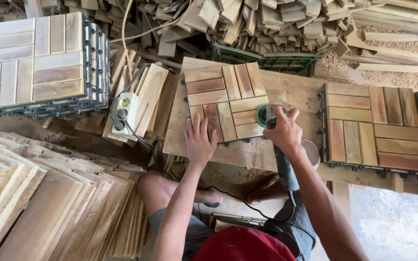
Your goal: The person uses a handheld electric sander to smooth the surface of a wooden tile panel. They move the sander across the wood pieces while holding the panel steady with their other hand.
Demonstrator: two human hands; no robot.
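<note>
While left hand point(200, 141) lies flat on tile point(224, 99) | right hand point(282, 131) grip clenched on sander point(269, 116) at tile's right edge

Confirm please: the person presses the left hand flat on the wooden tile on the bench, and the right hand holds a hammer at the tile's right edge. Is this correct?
Not quite. The head view shows the right hand holding a corded power sander, not a hammer, at the right edge of the wooden tile. The rest is correct: the left hand lies flat on the tile on the bench.
</note>
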